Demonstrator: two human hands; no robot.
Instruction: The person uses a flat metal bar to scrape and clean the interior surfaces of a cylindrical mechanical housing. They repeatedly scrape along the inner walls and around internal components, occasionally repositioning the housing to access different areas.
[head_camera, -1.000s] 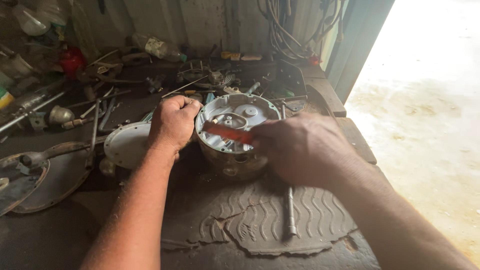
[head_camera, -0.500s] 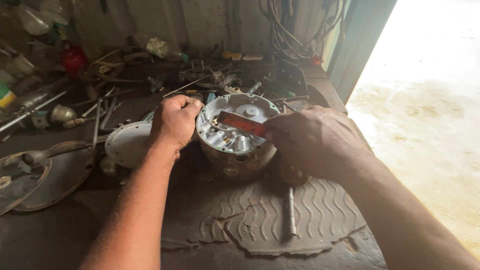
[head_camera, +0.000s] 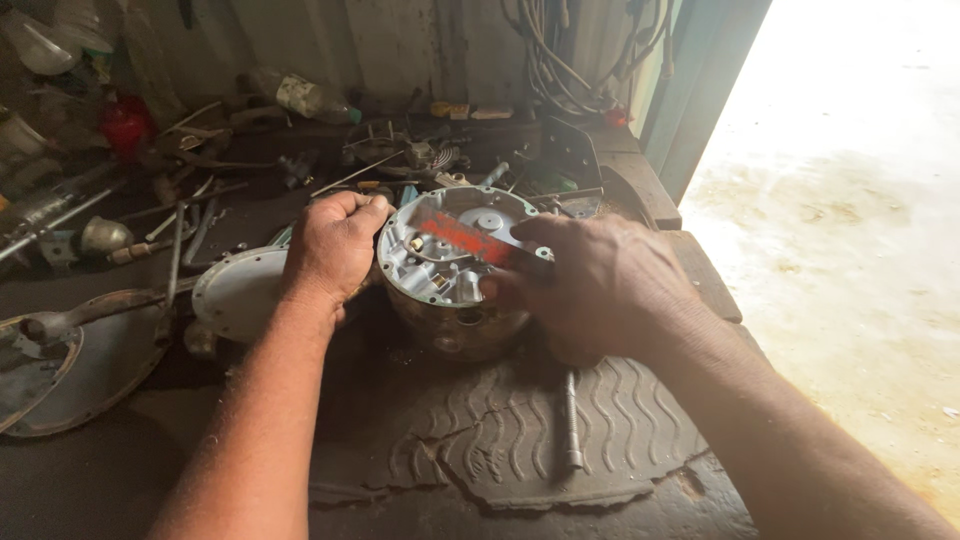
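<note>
A round grey metal engine casing (head_camera: 450, 275) stands open side up on a dirty workbench, its inside full of cast ribs and holes. My left hand (head_camera: 335, 245) is closed on the casing's left rim and holds it steady. My right hand (head_camera: 600, 280) grips a red-handled tool (head_camera: 460, 237), blurred by motion, whose red part lies across the inside of the casing. The tool's working end is hidden by the blur.
A ribbed rubber mat piece (head_camera: 540, 430) lies in front of the casing with a long metal bolt (head_camera: 571, 420) on it. A round cover plate (head_camera: 235, 295) sits to the left. Wrenches, rods and parts (head_camera: 180, 225) litter the back left. Cables (head_camera: 560, 50) hang behind. Bright floor (head_camera: 850, 200) at right.
My right hand has moved back toward the right and the red-handled tool has shifted across the casing. My left hand keeps its hold on the rim.
</note>
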